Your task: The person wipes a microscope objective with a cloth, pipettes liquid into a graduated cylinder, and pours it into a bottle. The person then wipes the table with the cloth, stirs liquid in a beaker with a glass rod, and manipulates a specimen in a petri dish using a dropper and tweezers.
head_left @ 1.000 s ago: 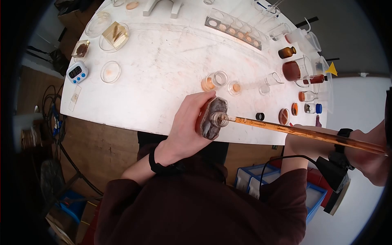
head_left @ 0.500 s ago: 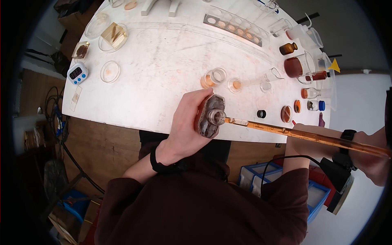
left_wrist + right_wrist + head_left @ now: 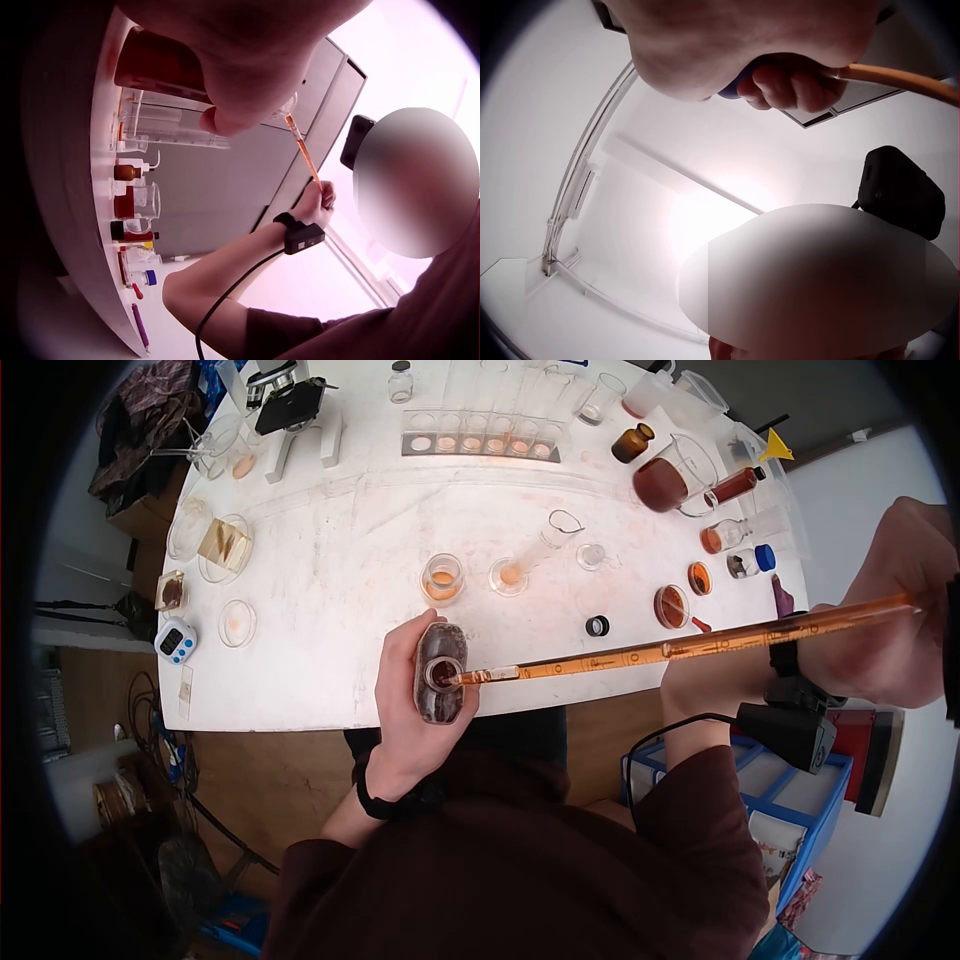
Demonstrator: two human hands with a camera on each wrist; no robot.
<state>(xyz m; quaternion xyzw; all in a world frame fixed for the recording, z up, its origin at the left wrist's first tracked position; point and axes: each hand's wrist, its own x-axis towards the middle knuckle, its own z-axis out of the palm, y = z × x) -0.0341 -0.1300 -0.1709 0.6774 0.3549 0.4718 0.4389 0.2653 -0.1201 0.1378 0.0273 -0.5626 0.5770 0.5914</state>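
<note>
Over the table's front edge, my left hand [image 3: 398, 695] grips a flat-sided glass bottle [image 3: 440, 705] of dark red-brown liquid, its mouth facing up. A long graduated pipette [image 3: 620, 657] filled with orange liquid slants from the bottle's mouth up to the right. My right hand [image 3: 880, 625] holds the pipette's upper end, high at the right. In the right wrist view its fingers [image 3: 810, 90] curl around that end, with part of a dark blue bulb [image 3: 739, 81] showing. The pipette's tip overlaps the bottle's mouth in the head view.
Just beyond the bottle stand a small beaker [image 3: 441, 582] of orange liquid and a measuring cylinder [image 3: 550, 545]. Along the right lie petri dishes [image 3: 672, 606], a black cap [image 3: 597, 626] and a large beaker [image 3: 672, 478]. A test tube rack [image 3: 480, 448], microscope [image 3: 290, 405] and timer [image 3: 176, 641] stand farther off.
The head view has swung, bringing the microscope into sight. The pipette now slants upward to the right instead of downward, and my right hand appears higher. Both hands keep their holds.
</note>
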